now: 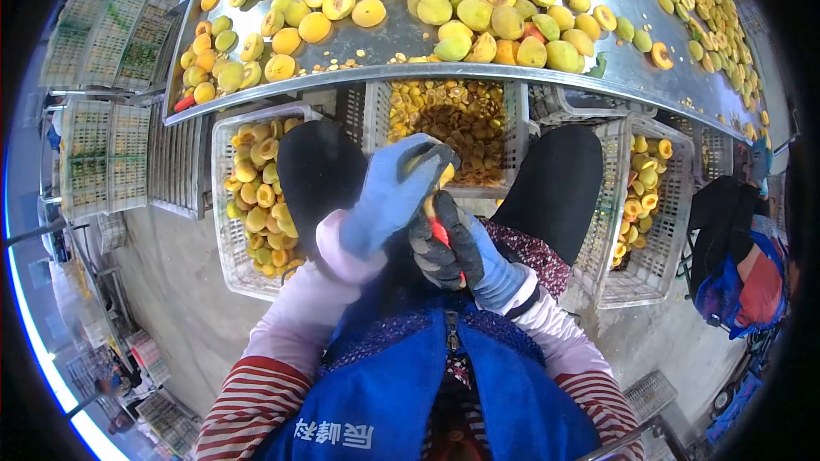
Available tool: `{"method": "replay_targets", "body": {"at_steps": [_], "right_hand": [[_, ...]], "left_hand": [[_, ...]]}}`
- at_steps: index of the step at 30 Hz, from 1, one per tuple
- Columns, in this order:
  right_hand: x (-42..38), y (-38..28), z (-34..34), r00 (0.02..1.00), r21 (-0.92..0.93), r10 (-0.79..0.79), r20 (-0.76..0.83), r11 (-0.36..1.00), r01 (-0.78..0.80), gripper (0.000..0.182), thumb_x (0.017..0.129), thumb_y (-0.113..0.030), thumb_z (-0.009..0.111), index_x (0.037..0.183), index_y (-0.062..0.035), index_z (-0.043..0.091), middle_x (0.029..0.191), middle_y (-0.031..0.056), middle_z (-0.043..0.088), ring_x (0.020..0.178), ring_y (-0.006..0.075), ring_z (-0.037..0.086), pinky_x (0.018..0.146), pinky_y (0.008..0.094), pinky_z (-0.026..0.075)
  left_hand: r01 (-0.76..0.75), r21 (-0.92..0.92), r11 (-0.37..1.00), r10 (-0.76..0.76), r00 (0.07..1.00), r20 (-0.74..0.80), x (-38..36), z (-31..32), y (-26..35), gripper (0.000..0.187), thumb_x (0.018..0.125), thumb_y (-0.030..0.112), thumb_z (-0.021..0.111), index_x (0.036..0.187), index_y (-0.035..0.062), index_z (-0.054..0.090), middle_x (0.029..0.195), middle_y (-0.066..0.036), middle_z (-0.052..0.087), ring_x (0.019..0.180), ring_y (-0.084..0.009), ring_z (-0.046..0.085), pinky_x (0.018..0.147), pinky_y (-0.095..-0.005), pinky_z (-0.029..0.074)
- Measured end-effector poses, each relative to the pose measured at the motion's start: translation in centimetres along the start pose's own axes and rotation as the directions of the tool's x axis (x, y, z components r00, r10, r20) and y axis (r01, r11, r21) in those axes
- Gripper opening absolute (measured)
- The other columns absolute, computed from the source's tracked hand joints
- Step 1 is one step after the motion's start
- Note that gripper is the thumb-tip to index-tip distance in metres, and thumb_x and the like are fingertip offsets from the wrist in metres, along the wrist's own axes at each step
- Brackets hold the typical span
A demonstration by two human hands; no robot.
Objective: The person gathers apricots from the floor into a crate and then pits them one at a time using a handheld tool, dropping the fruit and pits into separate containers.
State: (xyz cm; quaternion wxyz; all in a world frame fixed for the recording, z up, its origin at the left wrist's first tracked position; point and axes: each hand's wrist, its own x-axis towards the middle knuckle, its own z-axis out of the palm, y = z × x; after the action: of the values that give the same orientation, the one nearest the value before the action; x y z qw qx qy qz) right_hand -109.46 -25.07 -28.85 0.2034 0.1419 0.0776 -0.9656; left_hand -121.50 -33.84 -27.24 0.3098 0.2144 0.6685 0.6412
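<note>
My left hand (401,183), in a blue glove with dark fingers, is closed around a yellow peach piece (447,174), mostly hidden by the fingers. Just below it, my right hand (461,248), gloved the same way, grips a red-handled tool (439,231). The tool's working end meets the peach, but its shape cannot be made out. Both hands are over my lap, near a white crate (377,119) of peach scraps and pits (461,132) between my knees.
A metal table (367,47) covered with cut peaches (474,13) spans the front. Crates of peach halves stand beside my left leg (224,230) and right leg (666,273). Stacked crates (107,154) are at far left. Another person (743,282) sits at the right.
</note>
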Motion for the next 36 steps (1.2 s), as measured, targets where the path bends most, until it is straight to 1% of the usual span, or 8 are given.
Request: {"method": "replay_targets", "body": {"at_steps": [7, 10, 16, 17, 20, 23, 31, 36], "right_hand": [[0.4, 0.1, -1.5, 0.935, 0.379, 0.125, 0.332, 0.890, -0.254, 0.050, 0.092, -0.057, 0.037, 0.094, -0.0084, 0.051, 0.055, -0.0027, 0.041, 0.039, 0.0087, 0.041, 0.034, 0.0266, 0.035], [1.1, 0.1, -2.1, 0.898, 0.377, 0.016, 0.439, 0.904, -0.200, 0.049, 0.092, -0.055, 0.038, 0.099, -0.0076, 0.049, 0.057, -0.0018, 0.043, 0.039, 0.0097, 0.042, 0.035, 0.0271, 0.037], [0.9, -1.0, -2.7, 0.999, 0.455, -0.014, 0.045, 0.891, -0.008, 0.046, 0.094, -0.053, 0.037, 0.093, -0.0087, 0.050, 0.059, -0.0018, 0.039, 0.041, 0.0082, 0.036, 0.036, 0.0234, 0.032], [0.6, -1.1, -2.1, 0.999, 0.427, 0.023, -0.046, 0.904, -0.001, 0.046, 0.094, -0.053, 0.037, 0.092, -0.0082, 0.051, 0.058, -0.0019, 0.039, 0.041, 0.0078, 0.035, 0.036, 0.0228, 0.031], [0.4, -1.1, -3.0, 0.996, 0.251, 0.078, -0.053, 0.966, -0.062, 0.048, 0.092, -0.055, 0.038, 0.092, -0.0090, 0.051, 0.058, -0.0012, 0.039, 0.040, 0.0087, 0.036, 0.035, 0.0231, 0.031], [2.2, -1.8, -4.7, 0.990, 0.221, 0.071, 0.120, 0.970, -0.096, 0.036, 0.092, -0.045, 0.047, 0.100, -0.0108, 0.052, 0.074, 0.0009, 0.048, 0.057, 0.0124, 0.046, 0.043, 0.0251, 0.037], [2.9, -3.9, -5.8, 0.982, 0.106, 0.056, -0.179, 0.994, -0.037, 0.040, 0.092, -0.046, 0.047, 0.097, -0.0073, 0.054, 0.068, 0.0003, 0.052, 0.050, 0.0127, 0.050, 0.039, 0.0252, 0.041], [2.7, -5.9, -2.5, 0.859, -0.309, -0.322, -0.398, 0.929, 0.205, 0.029, 0.092, -0.032, 0.048, 0.101, -0.0043, 0.053, 0.069, 0.0018, 0.052, 0.054, 0.0112, 0.051, 0.046, 0.0246, 0.043]], "left_hand": [[0.002, -0.179, 0.984, -0.012, 0.998, -0.056, -0.2, 1.1, 0.3, 0.026, 0.092, 0.026, 0.054, 0.091, 0.0013, 0.062, 0.078, -0.004, 0.062, 0.071, -0.0114, 0.056, 0.065, -0.0246, 0.045], [0.258, -0.849, 0.461, -0.309, 0.944, 0.118, 0.1, 0.6, -1.8, 0.028, 0.093, 0.032, 0.051, 0.090, 0.0069, 0.061, 0.075, -0.003, 0.061, 0.070, -0.0132, 0.058, 0.063, -0.0258, 0.046], [-0.309, -0.510, 0.803, -0.174, 0.697, -0.696, -3.8, -6.4, -0.2, 0.022, 0.094, 0.022, 0.047, 0.095, 0.0048, 0.061, 0.086, -0.003, 0.059, 0.080, -0.0099, 0.055, 0.070, -0.0232, 0.045], [-0.136, 0.007, 0.991, 0.104, 0.725, -0.681, -4.4, -10.8, 0.4, 0.024, 0.092, 0.023, 0.050, 0.097, 0.0034, 0.062, 0.091, -0.006, 0.060, 0.085, -0.0131, 0.056, 0.073, -0.0245, 0.046], [0.447, 0.893, -0.049, 0.124, 0.890, -0.438, -4.8, -19.8, 0.2, 0.031, 0.083, 0.028, 0.061, 0.102, 0.0035, 0.064, 0.098, -0.015, 0.062, 0.094, -0.0234, 0.059, 0.081, -0.0305, 0.047], [0.083, 0.669, 0.739, 0.250, 0.888, -0.387, 7.1, -12.3, 4.1, 0.030, 0.079, 0.030, 0.066, 0.099, 0.0069, 0.066, 0.095, -0.018, 0.064, 0.088, -0.0321, 0.063, 0.075, -0.0385, 0.049], [-0.026, 0.999, 0.041, 0.050, 0.998, 0.024, 24.6, -12.0, -2.5, 0.045, 0.078, 0.034, 0.064, 0.113, 0.0064, 0.053, 0.104, -0.015, 0.059, 0.092, -0.0274, 0.061, 0.073, -0.0402, 0.049], [0.169, 0.120, 0.978, -0.184, 0.974, 0.132, 15.6, -7.6, 2.6, 0.048, 0.083, 0.020, 0.058, 0.127, 0.0043, 0.046, 0.107, -0.011, 0.059, 0.090, -0.0104, 0.054, 0.068, -0.0239, 0.047]]}}
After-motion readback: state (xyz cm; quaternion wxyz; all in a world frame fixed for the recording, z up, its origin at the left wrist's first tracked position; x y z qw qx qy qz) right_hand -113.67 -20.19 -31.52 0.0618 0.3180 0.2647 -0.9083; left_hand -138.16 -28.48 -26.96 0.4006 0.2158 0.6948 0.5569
